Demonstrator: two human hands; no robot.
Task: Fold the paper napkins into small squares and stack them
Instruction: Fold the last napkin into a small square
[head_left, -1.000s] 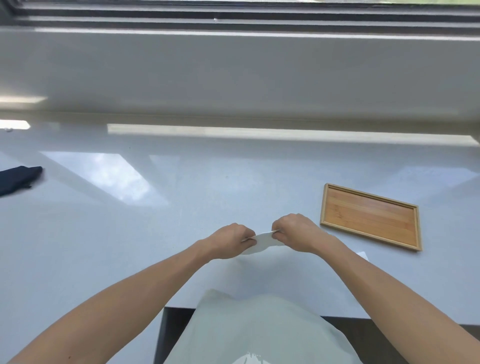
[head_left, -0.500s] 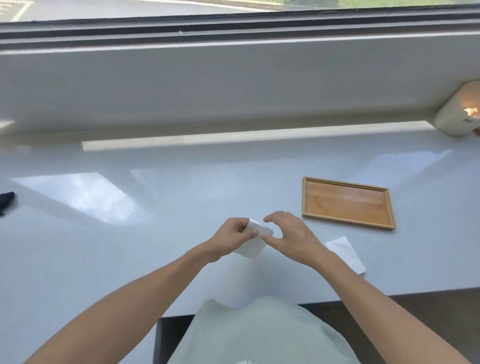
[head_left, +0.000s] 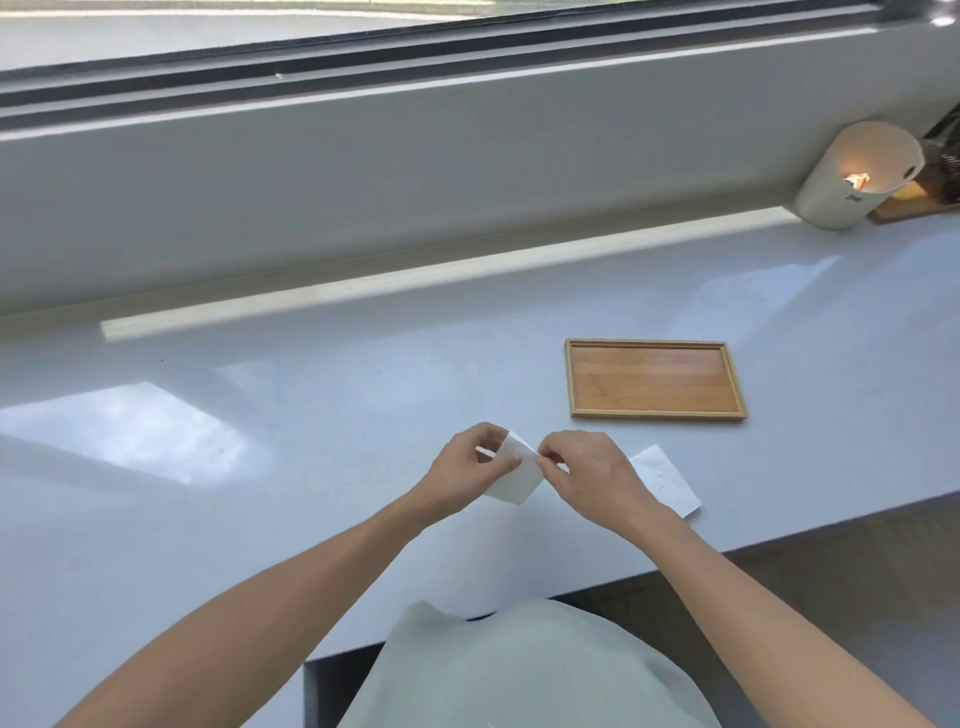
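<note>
Your left hand (head_left: 470, 470) and right hand (head_left: 587, 470) pinch a white, soft folded napkin (head_left: 517, 475) above the glossy counter (head_left: 260, 519) near its front edge; another napkin (head_left: 667, 478) lies flat beside a rectangular wooden tray (head_left: 655, 378).

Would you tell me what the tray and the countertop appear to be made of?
The tray looks like wood or bamboo with a satin finish: warm brown, grain lines, a paler raised rim. The countertop seems polished stone or a solid composite: pale, seamless, mirroring the window light. Neither is certain.
</note>
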